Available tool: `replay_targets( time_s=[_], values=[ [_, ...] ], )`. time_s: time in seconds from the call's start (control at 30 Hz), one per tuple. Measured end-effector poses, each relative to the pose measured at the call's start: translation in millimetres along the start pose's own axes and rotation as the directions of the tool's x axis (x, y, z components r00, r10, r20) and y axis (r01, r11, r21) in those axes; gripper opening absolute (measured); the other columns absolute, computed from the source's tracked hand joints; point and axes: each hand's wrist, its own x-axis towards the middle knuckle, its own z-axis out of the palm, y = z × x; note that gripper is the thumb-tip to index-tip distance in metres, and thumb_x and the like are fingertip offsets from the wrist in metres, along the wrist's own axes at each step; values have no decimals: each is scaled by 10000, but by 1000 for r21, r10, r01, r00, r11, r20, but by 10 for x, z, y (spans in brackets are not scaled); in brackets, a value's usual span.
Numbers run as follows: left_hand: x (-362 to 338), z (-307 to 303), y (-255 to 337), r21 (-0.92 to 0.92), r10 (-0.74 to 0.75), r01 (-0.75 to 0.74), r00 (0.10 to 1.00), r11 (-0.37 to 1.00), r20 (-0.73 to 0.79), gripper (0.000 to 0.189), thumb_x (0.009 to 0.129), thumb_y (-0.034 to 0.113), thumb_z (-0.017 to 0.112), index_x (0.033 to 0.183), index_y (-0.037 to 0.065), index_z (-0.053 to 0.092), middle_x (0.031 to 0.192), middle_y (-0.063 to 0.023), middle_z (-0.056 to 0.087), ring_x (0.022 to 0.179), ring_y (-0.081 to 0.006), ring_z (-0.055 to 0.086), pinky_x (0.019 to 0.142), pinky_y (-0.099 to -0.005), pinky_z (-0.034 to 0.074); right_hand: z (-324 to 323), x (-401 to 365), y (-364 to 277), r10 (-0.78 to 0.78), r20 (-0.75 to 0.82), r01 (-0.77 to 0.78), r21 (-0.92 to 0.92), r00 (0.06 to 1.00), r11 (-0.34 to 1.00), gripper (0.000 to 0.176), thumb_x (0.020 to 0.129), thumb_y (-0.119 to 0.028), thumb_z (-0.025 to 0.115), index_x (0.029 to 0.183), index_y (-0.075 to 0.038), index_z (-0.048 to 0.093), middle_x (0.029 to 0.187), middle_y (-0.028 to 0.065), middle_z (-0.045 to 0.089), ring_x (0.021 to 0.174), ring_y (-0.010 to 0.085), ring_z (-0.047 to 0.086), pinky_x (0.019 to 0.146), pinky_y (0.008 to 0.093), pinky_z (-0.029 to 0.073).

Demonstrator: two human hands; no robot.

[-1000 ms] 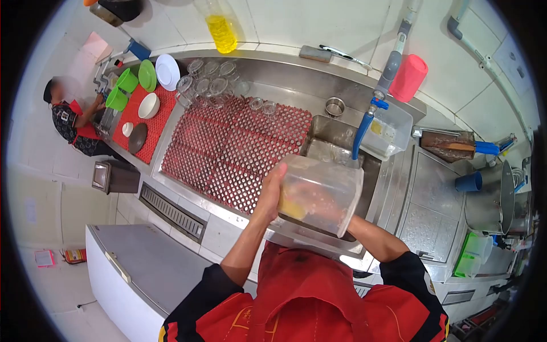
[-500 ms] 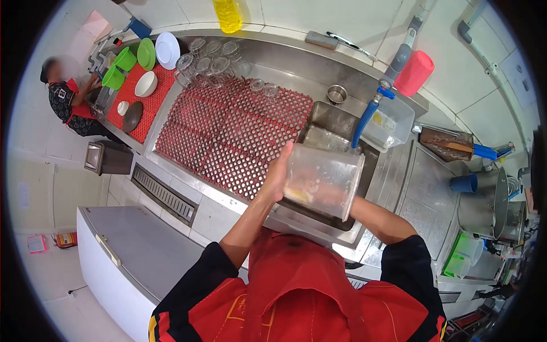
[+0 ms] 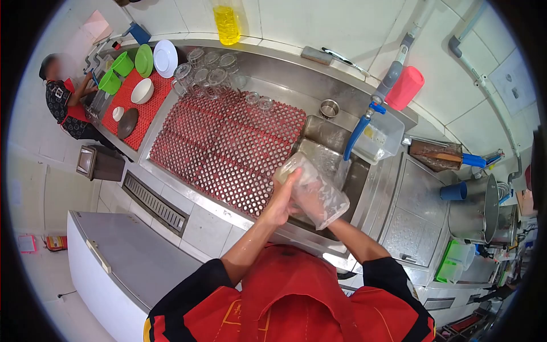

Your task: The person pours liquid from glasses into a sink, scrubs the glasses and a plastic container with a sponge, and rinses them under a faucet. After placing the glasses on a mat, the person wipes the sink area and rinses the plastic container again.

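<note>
A clear plastic container (image 3: 322, 196), wet and tilted, is held over the near edge of the steel sink (image 3: 360, 176). My left hand (image 3: 280, 199) grips its outside at the left, with the fingers wrapped round it. My right hand (image 3: 310, 200) reaches inside through the open end and shows blurred through the wall, so its fingers cannot be made out. Behind the container, a blue tap hose (image 3: 356, 137) hangs over the sink beside another clear tub (image 3: 379, 137).
A red perforated mat (image 3: 228, 148) lies left of the sink, with glass mugs (image 3: 216, 77) at its back. A small metal cup (image 3: 329, 108) stands behind the sink. At the far left a person (image 3: 68, 102) stands by green baskets (image 3: 117, 71). A large pot (image 3: 476, 208) is at right.
The container has turned and tipped so its open end points down to the right. My right forearm has moved left with it, and the camera view has shifted slightly.
</note>
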Motion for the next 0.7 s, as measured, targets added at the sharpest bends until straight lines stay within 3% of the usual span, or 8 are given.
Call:
replay_targets(
  time_s=[0.1,0.13,0.2,0.33,0.43,0.53,0.63,0.7],
  values=[
    [58,-12,-132,-247,17,32,981,968,191,627,896,513,574,1368,146,385,1335,-89,489,1197,-215,511,939,-414,484,251,104,292,-300,-160,252,-265,940,931,443,934,-284,536,1325,-81,488,1268,120,551,1191,206,502,1003,379,401],
    [164,-113,-149,-310,-41,129,961,942,273,666,881,568,561,1379,162,385,1346,-87,478,1231,-225,476,952,-436,478,303,203,398,-633,-68,420,-694,771,585,426,942,-290,523,1297,-55,506,1242,140,553,1199,189,482,1000,370,410],
    [282,-194,-398,-502,66,96,953,859,294,752,848,666,499,1371,136,400,1360,-98,473,1231,-245,479,980,-447,456,154,138,80,-413,-131,422,54,901,905,477,902,-263,591,1311,-42,487,1252,138,546,1187,194,500,975,338,426],
    [381,-195,-447,-579,153,47,944,814,292,751,842,624,539,1393,138,381,1343,-84,485,1218,-211,483,977,-406,452,193,298,153,-257,-124,252,790,958,558,434,945,-280,529,1307,-46,483,1264,151,524,1177,191,493,980,359,435],
    [172,-28,-150,-289,181,-168,983,943,16,755,877,498,616,1434,121,274,1366,-101,435,1221,-229,466,1016,-382,405,-122,210,-259,-115,77,71,433,990,898,499,952,-289,530,1363,-38,400,1321,162,462,1199,195,473,994,345,434],
    [-13,193,-15,-114,292,-316,937,942,-190,836,864,349,680,1452,102,140,1389,-117,368,1228,-260,446,1005,-382,408,303,216,-138,-10,-153,123,753,988,646,383,927,-235,587,1244,-29,530,1180,103,572,1061,201,567,935,332,472],
    [186,63,-102,-265,291,-323,944,909,-152,823,853,304,702,1440,82,170,1375,-114,382,1240,-243,431,995,-375,416,425,328,106,-174,-246,288,579,954,763,348,893,-160,632,1204,-18,568,1141,75,605,1015,211,603,910,324,489],
    [374,-65,-143,-377,269,-281,959,883,-84,637,885,345,638,1355,52,323,1256,-127,505,1122,-244,535,939,-393,466,191,487,265,-240,55,210,326,969,922,415,889,-140,631,1267,-12,516,1211,83,576,1063,214,591,936,328,477]
  ],
)
